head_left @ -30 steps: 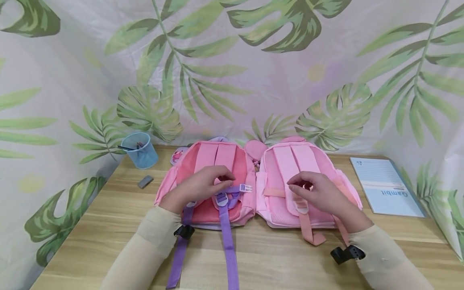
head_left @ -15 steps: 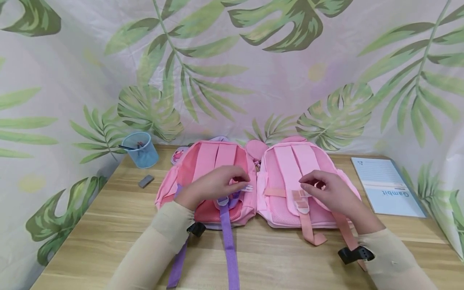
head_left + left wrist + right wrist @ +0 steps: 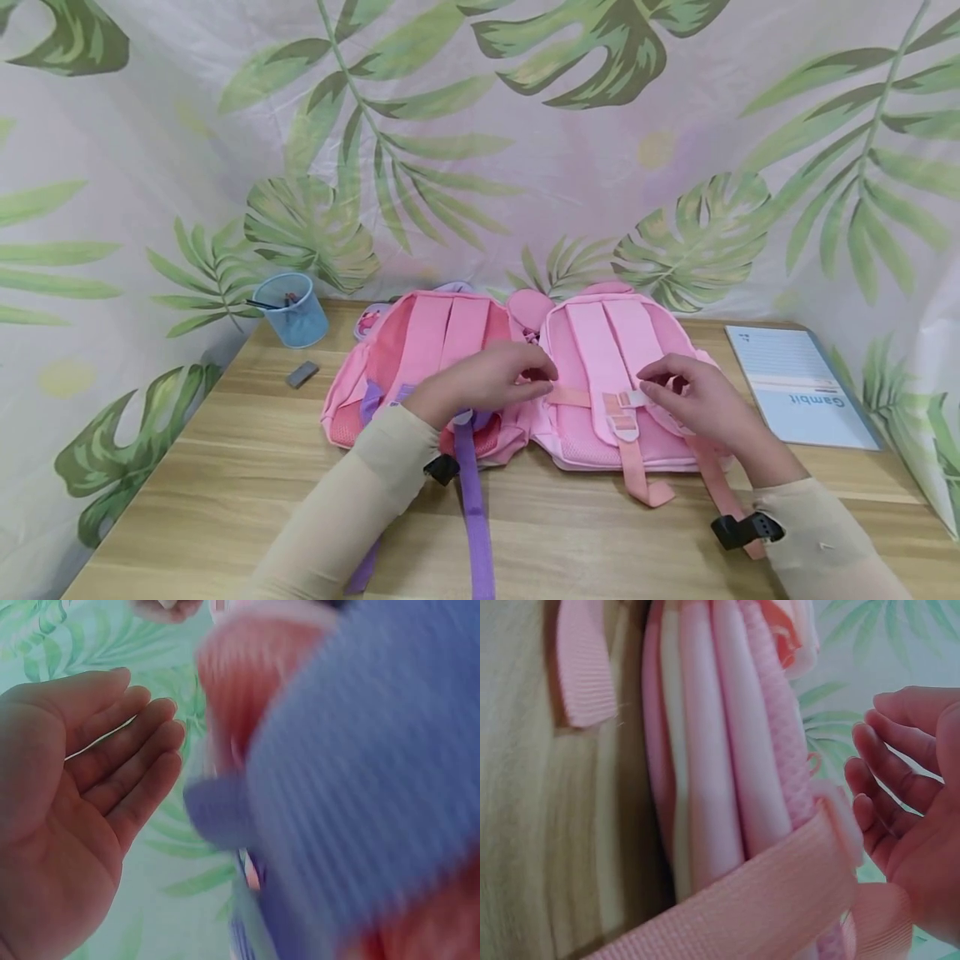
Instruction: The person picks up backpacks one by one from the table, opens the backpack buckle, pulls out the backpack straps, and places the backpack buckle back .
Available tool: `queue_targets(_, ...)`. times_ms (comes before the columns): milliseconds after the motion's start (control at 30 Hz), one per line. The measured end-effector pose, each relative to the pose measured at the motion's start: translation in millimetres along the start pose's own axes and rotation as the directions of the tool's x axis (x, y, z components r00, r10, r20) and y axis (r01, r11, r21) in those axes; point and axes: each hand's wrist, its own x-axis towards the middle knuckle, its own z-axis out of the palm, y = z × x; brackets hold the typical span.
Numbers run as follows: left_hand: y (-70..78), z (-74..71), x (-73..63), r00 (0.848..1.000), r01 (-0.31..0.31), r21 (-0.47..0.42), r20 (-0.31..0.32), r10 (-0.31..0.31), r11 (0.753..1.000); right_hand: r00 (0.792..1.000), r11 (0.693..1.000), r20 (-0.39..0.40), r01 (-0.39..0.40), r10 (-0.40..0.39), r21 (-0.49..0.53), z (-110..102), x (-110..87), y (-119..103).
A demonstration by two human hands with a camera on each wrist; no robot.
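Backpacks (image 3: 602,354), 2, tops and long axes toward backdrop (image 3: 555,183)

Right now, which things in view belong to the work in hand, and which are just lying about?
Likely in the work: left hand; right hand; purple-strapped backpack; orange-strapped backpack.
Apparently just lying about: blue cup; small grey block; notebook.

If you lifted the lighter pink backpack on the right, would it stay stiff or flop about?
The lighter pink backpack would probably bend and sag somewhat: its side looks like soft, folded fabric in the right wrist view. Its peach webbing straps would likely dangle, since loose ends trail past its lower edge. It seems unlikely to roll, lying broad side down.
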Motion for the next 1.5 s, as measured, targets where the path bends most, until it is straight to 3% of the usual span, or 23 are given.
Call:
queue_targets(200,12.7,6.0,15.0,0.999,-0.022,0.032,0.029,0.021,0.999,1.0,1.0,-0.001,0.0,0.0,-0.03,-0.8,0.3,4.1)
queue_targets(433,24.1,15.7,30.6,0.998,0.008,0.048,0.065,-0.012,0.999,0.998,0.997,-0.016,0.064,-0.065,-0.051,0.4,2.3,8.7)
queue_targets(633,28.8,22.9,42.7,0.996,0.034,0.045,0.082,-0.038,0.998,0.998,0.997,0.041,0.053,-0.051,-0.061,2.8,2.6,16.0)
queue_targets(767,31.2,27.5,50.8,0.996,0.043,0.047,0.08,-0.047,0.998,0.993,0.994,0.079,0.091,-0.087,-0.052,5.6,2.1,22.2)
queue_targets(1100,34.7,41.1,67.8,0.991,0.12,0.07,0.043,-0.123,0.99,0.992,0.985,0.085,0.1,-0.089,-0.14,10.6,4.7,24.2)
queue_targets(1500,37.7,67.7,88.6,0.987,0.163,0.241,-0.043,-0.157,0.957,0.991,0.982,0.092,0.107,-0.093,-0.158,11.5,9.1,25.5)
